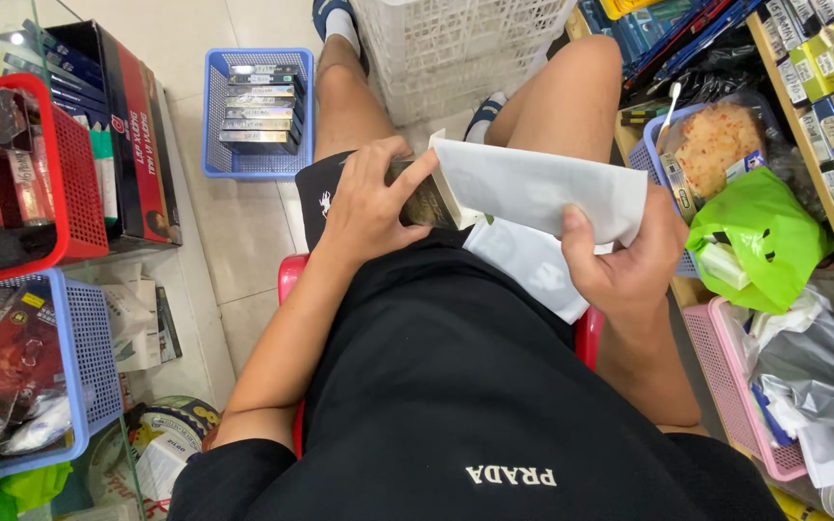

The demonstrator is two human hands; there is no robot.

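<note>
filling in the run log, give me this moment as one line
left hand: pushing dark box into white bag | right hand: holding bag open | posture: seated on red stool | nearby: blue basket of boxes

Bright, even indoor light from overhead, soft short shadows under the left hand (371,201) and right hand (629,260), pale glare on the floor tiles (234,232) left of the grip, sharp centre, wide-angle bending at the edges, slight softness in corners.
</note>
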